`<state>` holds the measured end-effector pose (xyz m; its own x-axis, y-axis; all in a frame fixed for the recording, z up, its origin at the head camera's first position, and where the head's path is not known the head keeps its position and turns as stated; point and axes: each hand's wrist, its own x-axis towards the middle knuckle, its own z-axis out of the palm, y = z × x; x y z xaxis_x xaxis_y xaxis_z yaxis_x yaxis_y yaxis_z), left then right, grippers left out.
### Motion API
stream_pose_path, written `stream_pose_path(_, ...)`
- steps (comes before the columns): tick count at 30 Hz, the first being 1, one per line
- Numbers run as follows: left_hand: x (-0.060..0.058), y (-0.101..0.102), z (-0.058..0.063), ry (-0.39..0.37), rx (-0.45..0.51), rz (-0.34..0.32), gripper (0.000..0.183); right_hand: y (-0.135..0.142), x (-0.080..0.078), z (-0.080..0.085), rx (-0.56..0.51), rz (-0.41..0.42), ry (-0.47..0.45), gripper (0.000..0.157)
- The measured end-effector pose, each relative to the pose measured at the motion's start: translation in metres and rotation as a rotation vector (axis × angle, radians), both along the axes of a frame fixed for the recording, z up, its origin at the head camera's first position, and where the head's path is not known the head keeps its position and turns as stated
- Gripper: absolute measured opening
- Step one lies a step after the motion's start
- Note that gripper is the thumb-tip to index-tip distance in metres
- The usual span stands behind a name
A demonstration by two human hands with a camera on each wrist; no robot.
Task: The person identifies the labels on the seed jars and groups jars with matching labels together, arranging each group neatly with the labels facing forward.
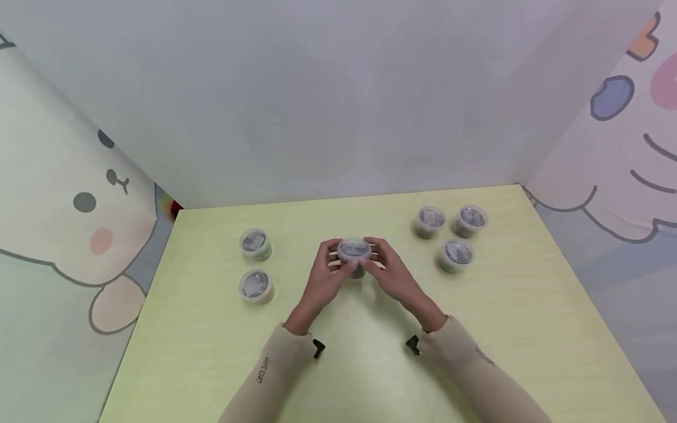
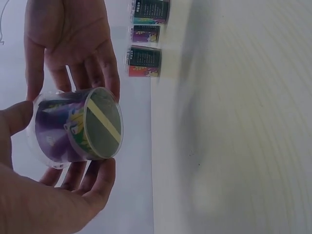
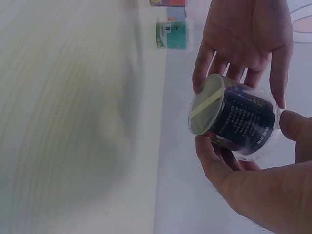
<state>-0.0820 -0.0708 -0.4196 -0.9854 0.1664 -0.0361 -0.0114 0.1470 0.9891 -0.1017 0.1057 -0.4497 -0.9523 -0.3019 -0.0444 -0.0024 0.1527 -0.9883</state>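
Observation:
A small clear plastic tub (image 1: 354,250) with a lid is held between both hands, above the middle of the table. My left hand (image 1: 325,273) grips its left side, thumb at the near side of the lid and fingers around the wall. On the other side my right hand (image 1: 390,273) holds it the same way. In the left wrist view the tub (image 2: 61,131) shows a purple printed label and a pale strip across its base. Dark label text on the tub (image 3: 247,119) faces the right wrist camera. The contents cannot be made out.
Two similar lidded tubs stand on the left, a farther one (image 1: 256,244) and a nearer one (image 1: 257,286). Three more, including a front one (image 1: 456,256), are grouped at the right. A pale wall (image 1: 338,106) rises behind the yellow table (image 1: 354,364); printed cartoon panels flank it.

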Motion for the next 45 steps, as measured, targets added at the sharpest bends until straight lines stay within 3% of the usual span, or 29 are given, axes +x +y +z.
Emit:
stream_pose_path(12, 0.0, -0.004, 0.005, -0.025, -0.01, -0.019, 0.046, 0.01, 0.0, 0.005, -0.104, 0.123, -0.125, 0.052)
stream_pose_path(16, -0.001, -0.006, 0.005, -0.057, -0.002, -0.061, 0.048, 0.01, 0.001, 0.007, -0.09, 0.154, -0.155, 0.056)
stream_pose_path(21, 0.0, -0.007, 0.005, -0.081, 0.016, -0.106, 0.05, 0.009, 0.004, 0.01, -0.088, 0.162, -0.141, 0.051)
stream_pose_path(27, 0.003, -0.005, 0.005, -0.024, 0.038, -0.023, 0.05, 0.006, 0.005, 0.009, -0.114, 0.104, -0.087, 0.048)
stream_pose_path(33, 0.007, -0.001, 0.005, -0.018, 0.033, 0.072, 0.051, -0.001, 0.005, 0.007, -0.114, 0.061, -0.082, 0.048)
stream_pose_path(39, 0.01, 0.002, 0.008, -0.009, 0.013, 0.092, 0.053, -0.004, 0.004, 0.004, -0.083, 0.066, -0.069, 0.048)
stream_pose_path(45, 0.011, -0.002, 0.013, -0.045, 0.0, 0.078, 0.045, 0.002, 0.004, 0.008, -0.117, 0.118, -0.113, 0.048)
